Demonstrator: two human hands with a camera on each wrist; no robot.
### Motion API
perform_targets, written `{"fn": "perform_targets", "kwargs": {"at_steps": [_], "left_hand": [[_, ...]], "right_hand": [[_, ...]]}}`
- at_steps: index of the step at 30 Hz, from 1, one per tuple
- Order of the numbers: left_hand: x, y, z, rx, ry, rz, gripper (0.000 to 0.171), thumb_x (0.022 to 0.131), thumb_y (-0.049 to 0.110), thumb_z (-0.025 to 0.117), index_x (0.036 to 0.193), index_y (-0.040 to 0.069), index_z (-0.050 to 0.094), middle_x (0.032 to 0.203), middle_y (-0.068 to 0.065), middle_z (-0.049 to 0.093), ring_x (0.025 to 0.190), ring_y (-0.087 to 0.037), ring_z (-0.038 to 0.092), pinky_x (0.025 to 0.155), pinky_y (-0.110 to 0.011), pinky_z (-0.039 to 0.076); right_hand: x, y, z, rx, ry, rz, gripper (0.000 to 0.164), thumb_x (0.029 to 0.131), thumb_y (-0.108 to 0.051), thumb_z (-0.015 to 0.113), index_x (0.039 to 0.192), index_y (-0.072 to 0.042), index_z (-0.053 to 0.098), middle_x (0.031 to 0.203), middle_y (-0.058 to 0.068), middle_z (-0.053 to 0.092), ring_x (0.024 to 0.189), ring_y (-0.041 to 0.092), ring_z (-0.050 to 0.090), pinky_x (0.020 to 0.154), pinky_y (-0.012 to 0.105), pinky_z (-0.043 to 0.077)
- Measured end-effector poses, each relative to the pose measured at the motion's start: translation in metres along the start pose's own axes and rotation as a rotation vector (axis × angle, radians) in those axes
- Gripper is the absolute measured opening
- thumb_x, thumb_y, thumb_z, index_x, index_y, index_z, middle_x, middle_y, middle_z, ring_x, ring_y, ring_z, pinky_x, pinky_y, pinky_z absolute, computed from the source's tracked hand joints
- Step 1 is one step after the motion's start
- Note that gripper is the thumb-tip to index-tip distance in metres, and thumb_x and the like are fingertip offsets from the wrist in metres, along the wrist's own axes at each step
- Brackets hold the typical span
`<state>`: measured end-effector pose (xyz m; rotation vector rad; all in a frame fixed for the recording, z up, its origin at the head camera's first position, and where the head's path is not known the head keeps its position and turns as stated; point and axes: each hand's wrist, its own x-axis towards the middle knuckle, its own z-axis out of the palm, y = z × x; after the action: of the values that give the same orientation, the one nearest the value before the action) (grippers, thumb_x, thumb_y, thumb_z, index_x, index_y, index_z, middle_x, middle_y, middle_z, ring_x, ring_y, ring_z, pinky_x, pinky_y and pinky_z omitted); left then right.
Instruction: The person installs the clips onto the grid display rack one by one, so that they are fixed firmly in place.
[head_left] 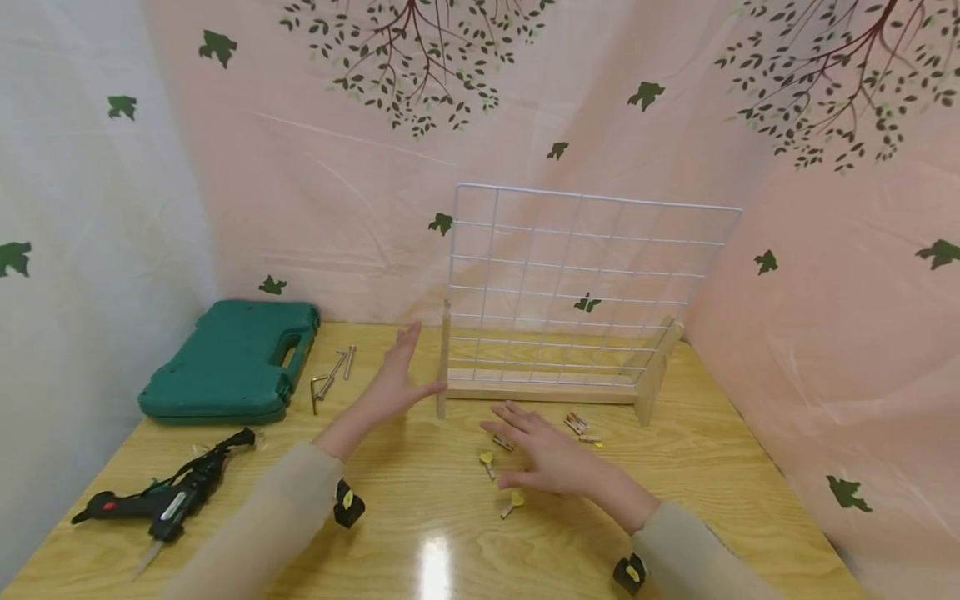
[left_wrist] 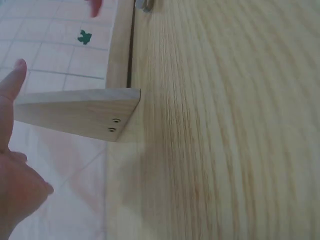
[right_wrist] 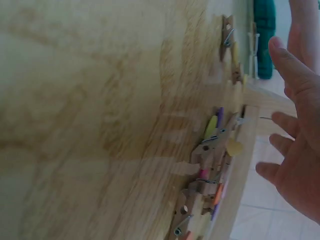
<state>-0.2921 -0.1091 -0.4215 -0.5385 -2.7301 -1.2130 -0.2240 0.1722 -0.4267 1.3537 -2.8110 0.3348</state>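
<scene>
A white wire grid (head_left: 581,195) stands upright in a wooden base (head_left: 540,392) with a wooden end piece at each side. My left hand (head_left: 390,387) is beside the left end piece (head_left: 443,358), fingers spread and thumb tip right at the wood. In the left wrist view, that end piece (left_wrist: 85,110) shows two screw heads, with my hand (left_wrist: 17,185) alongside. My right hand (head_left: 558,454) is over the table before the base, fingers extended and holding nothing. Around it lie several small wooden clothespins (head_left: 487,464), some with yellow hearts; the right wrist view shows more coloured clothespins (right_wrist: 205,150).
At the left stands a closed green plastic case (head_left: 225,367). Beside it lie metal hex keys (head_left: 330,377) and a bolt (head_left: 350,362). A black glue gun (head_left: 180,496) lies at the front left. A printed cloth (head_left: 337,208) hangs behind the table.
</scene>
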Motion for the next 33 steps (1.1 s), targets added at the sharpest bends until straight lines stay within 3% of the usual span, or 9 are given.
{"fn": "perform_targets", "kwargs": {"at_steps": [3,6,9,11,18,22,29,33], "left_hand": [[0.011,-0.005,0.007,-0.098,-0.016,-0.018,0.101,0.076,0.044,0.067,0.141,0.033,-0.009,0.15,-0.005,-0.002,0.136,-0.03,0.002,0.104,-0.057,0.013],[0.02,-0.011,0.012,-0.144,-0.027,-0.025,0.097,0.076,0.042,0.067,0.141,0.037,-0.005,0.15,0.0,0.002,0.135,-0.031,0.011,0.104,-0.055,0.017],[0.028,-0.017,0.016,-0.181,-0.039,0.001,0.091,0.077,0.039,0.067,0.139,0.044,0.0,0.149,0.005,0.008,0.135,-0.027,0.014,0.105,-0.051,0.019],[0.033,-0.021,0.019,-0.21,-0.044,0.035,0.086,0.079,0.036,0.066,0.14,0.042,0.006,0.149,0.004,0.014,0.135,-0.025,0.017,0.106,-0.048,0.02],[0.044,-0.027,0.022,-0.364,-0.064,0.094,0.069,0.084,0.02,0.062,0.14,0.027,0.022,0.142,-0.005,0.031,0.131,-0.022,0.026,0.107,-0.045,0.021],[0.042,-0.022,0.017,-0.433,-0.089,0.099,0.069,0.083,0.015,0.062,0.14,0.02,0.024,0.14,-0.009,0.034,0.13,-0.025,0.028,0.105,-0.048,0.024],[0.035,-0.008,0.008,-0.503,-0.097,0.098,0.071,0.084,0.01,0.061,0.141,0.009,0.021,0.14,-0.016,0.031,0.129,-0.03,0.028,0.1,-0.048,0.033],[0.033,-0.006,0.011,-0.508,-0.099,0.103,0.071,0.084,0.005,0.06,0.142,0.006,0.019,0.14,-0.017,0.03,0.13,-0.03,0.027,0.095,-0.043,0.04]], "right_hand": [[0.006,0.005,0.006,0.117,-0.094,-0.018,0.075,0.08,-0.047,0.058,0.142,-0.028,0.02,0.148,0.002,0.02,0.134,0.029,0.018,0.096,0.062,0.027],[0.014,0.012,0.012,0.169,-0.142,-0.064,0.067,0.081,-0.044,0.058,0.139,-0.024,0.031,0.143,0.004,0.031,0.131,0.024,0.027,0.096,0.055,0.034],[0.023,0.02,0.019,0.159,-0.13,-0.148,0.054,0.082,-0.039,0.059,0.13,-0.019,0.046,0.133,0.005,0.044,0.123,0.018,0.039,0.097,0.038,0.039],[0.029,0.023,0.022,0.152,-0.11,-0.199,0.046,0.082,-0.036,0.06,0.123,-0.015,0.054,0.123,0.002,0.051,0.114,0.014,0.046,0.094,0.03,0.041],[0.042,0.029,0.025,0.172,-0.074,-0.261,0.027,0.078,-0.029,0.066,0.1,-0.014,0.067,0.1,-0.003,0.058,0.095,0.006,0.051,0.084,0.018,0.043],[0.046,0.031,0.025,0.255,-0.092,-0.236,0.019,0.077,-0.026,0.067,0.093,-0.015,0.068,0.096,-0.006,0.061,0.093,0.004,0.052,0.083,0.017,0.044],[0.045,0.035,0.021,0.403,-0.12,-0.115,0.011,0.079,-0.026,0.066,0.088,-0.02,0.067,0.098,-0.007,0.062,0.095,0.002,0.053,0.084,0.02,0.045],[0.036,0.036,0.005,0.521,-0.034,-0.052,0.008,0.078,-0.022,0.067,0.084,-0.017,0.067,0.088,-0.006,0.065,0.081,0.006,0.058,0.071,0.021,0.05]]}}
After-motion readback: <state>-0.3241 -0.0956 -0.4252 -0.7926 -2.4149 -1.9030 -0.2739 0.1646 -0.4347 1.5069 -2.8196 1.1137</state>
